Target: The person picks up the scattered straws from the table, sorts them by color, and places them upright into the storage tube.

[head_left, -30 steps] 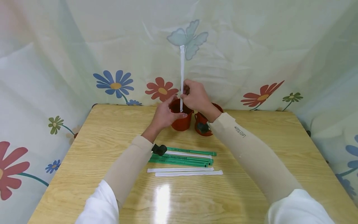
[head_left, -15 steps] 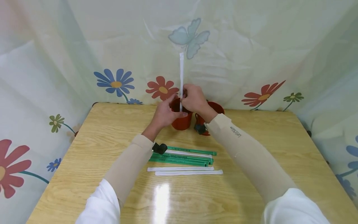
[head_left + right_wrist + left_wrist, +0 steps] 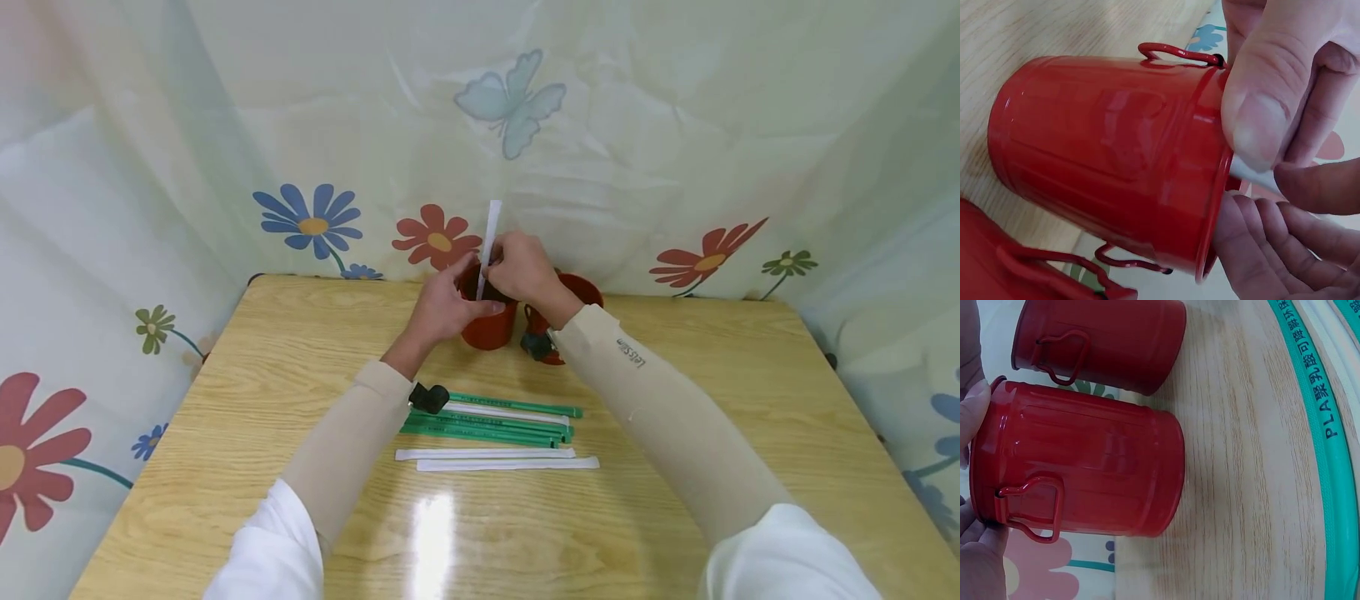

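Near the table's back edge stands a small red bucket [image 3: 488, 329] with little side handles. My left hand [image 3: 442, 304] grips it at the rim, with the thumb [image 3: 1260, 125] on the outside. A white paper-wrapped straw [image 3: 491, 229] stands in the bucket's mouth, leaning slightly right at the top, its lower end hidden inside. My right hand [image 3: 519, 265] holds the straw low, at the rim, between thumb and fingers. A second red bucket [image 3: 1104, 340] stands beside the first, partly behind my right wrist.
Several green-wrapped straws [image 3: 487, 429] marked PLA lie in front of the buckets, with a white straw [image 3: 517, 413] among them. Nearer lie two more white straws [image 3: 510, 464]. A flowered curtain [image 3: 600, 167] hangs behind the wooden table [image 3: 300, 350].
The white straw has gone down into the bucket, and its top now tilts to the right. My right hand has dropped slightly with it. My left hand keeps its place on the bucket.
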A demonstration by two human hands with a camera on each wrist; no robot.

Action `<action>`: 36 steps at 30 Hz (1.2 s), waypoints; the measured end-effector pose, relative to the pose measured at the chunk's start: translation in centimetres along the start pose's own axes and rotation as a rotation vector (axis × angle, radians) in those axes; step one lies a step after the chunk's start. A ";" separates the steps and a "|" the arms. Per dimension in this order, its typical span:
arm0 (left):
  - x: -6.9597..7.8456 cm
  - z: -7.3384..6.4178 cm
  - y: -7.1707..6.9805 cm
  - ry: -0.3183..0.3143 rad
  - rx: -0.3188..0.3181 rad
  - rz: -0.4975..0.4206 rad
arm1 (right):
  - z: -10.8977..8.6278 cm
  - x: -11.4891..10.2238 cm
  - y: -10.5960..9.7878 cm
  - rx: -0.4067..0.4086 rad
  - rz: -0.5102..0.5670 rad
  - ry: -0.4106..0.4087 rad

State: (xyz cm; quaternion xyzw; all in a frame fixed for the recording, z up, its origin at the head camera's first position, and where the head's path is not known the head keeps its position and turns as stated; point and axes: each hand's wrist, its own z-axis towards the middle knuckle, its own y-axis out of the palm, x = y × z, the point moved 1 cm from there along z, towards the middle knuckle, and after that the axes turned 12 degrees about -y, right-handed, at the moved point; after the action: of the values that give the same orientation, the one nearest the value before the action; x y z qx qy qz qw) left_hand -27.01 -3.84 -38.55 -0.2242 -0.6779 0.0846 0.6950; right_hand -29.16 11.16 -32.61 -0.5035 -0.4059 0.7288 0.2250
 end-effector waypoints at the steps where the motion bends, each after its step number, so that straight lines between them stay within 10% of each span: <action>1: 0.0 0.0 0.0 -0.005 0.001 0.003 | 0.0 0.0 -0.1 -0.009 -0.010 -0.001; 19: 0.5 -0.3 -0.3 -0.064 -0.023 0.004 | -4.1 -0.4 -2.6 0.013 0.140 -0.129; 36: 0.4 -0.3 -0.2 -0.082 -0.012 0.034 | -12.0 1.8 1.2 -0.167 0.094 -0.304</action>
State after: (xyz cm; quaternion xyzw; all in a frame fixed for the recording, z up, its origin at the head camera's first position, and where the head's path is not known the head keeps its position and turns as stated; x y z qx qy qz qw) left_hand -26.69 -3.89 -38.16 -0.2364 -0.7025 0.1016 0.6635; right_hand -18.75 16.20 -36.59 -0.4228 -0.4701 0.7702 0.0840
